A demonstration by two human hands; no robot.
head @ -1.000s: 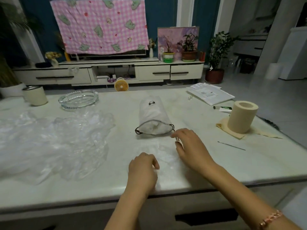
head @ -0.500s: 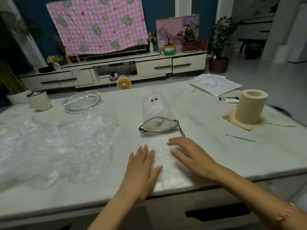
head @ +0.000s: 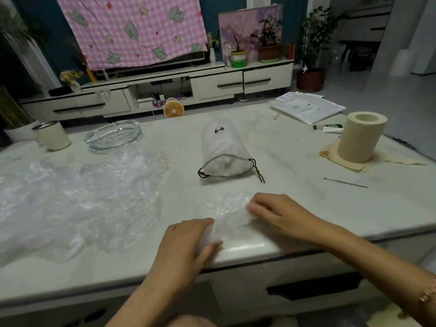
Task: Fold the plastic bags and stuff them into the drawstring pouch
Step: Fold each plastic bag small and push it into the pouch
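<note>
a: pale stone-look table [head: 283, 147], with a living room behind it. what lies at the near edge?

b: 1 clear plastic bag [head: 226, 208], crumpled and fairly flat, at the front edge between the 2 hands.

a: left hand?

b: the left hand [head: 186, 246] has its fingers curled over the bag's left end, with the thumb against the plastic. it grips the bag.

a: and the right hand?

b: the right hand [head: 280, 213] is on the bag's right side, fingers bent, tips down on the plastic. they're blurred, so i cannot tell whether they pinch or only press.

a: where's the drawstring pouch?

b: the drawstring pouch [head: 224, 149] lies on its side mid-table, just beyond the bag and not touching it. its mouth is open toward the person, something white shows inside, and the dark cord trails off at the right.

a: other bags?

b: a heap of plastic bags [head: 77, 199] is spread over the left of the table, apart from both hands.

a: anything else on top?

b: a glass ashtray [head: 112, 135] and a cup [head: 53, 135] are at the far left. a cream paper roll [head: 361, 135] stands upright at the right, with a thin metal needle [head: 345, 182] in front of it. some papers [head: 306, 107] are in the far right corner.

a: background?

b: a low white tv cabinet [head: 219, 83] with a pink checked cloth [head: 132, 29] hung above it.
</note>
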